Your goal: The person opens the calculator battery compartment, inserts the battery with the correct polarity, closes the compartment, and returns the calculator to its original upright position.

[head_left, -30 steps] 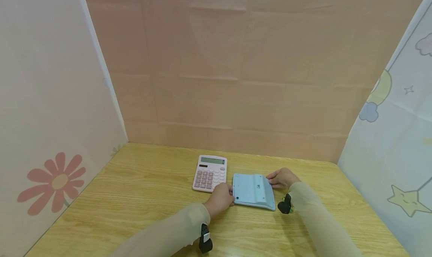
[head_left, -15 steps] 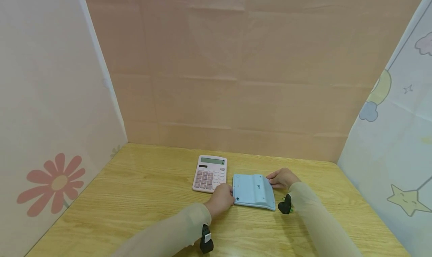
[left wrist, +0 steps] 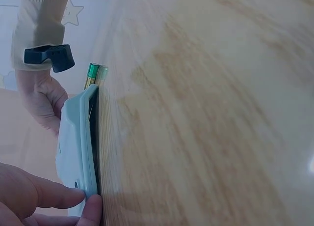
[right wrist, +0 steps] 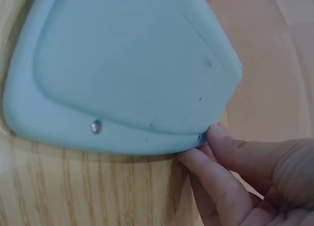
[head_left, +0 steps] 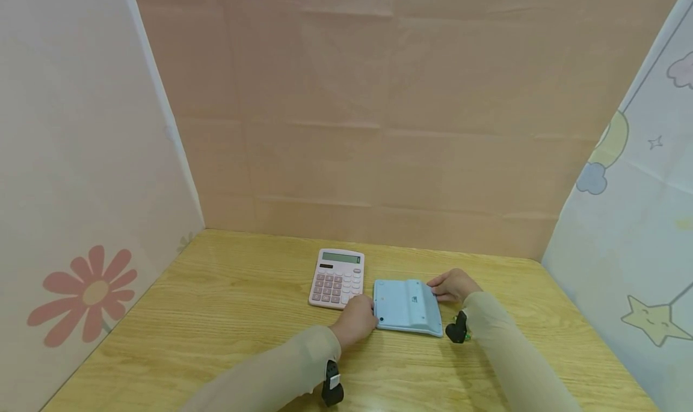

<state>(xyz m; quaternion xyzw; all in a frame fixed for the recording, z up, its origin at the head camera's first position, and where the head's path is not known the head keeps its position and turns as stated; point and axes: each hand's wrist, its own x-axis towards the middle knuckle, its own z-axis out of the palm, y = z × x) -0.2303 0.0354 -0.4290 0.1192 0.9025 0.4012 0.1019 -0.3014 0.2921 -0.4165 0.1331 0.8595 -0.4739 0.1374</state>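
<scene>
A light blue calculator [head_left: 406,305] lies back side up at the middle of the table. Its ridged underside with small screws shows close up in the right wrist view. My left hand [head_left: 355,320] pinches its left edge between thumb and finger, as the left wrist view shows. At the far right edge, my right hand [head_left: 453,285] grips it with the thumb on the back and fingers underneath. In the left wrist view a dark gap runs between the calculator's near edge and the table. The calculator's keys and display are hidden.
A pink calculator [head_left: 337,278] lies face up just left of the blue one. A green-topped battery-like cylinder [left wrist: 91,72] is beyond the blue calculator, near my right wrist. The wooden table [head_left: 238,292] ends at a tan back panel [head_left: 325,129] and printed side panels.
The blue calculator's far edge has dipped very slightly, and my left hand has shifted a touch to the right. Both hands keep hold of it; the pink calculator stays in place.
</scene>
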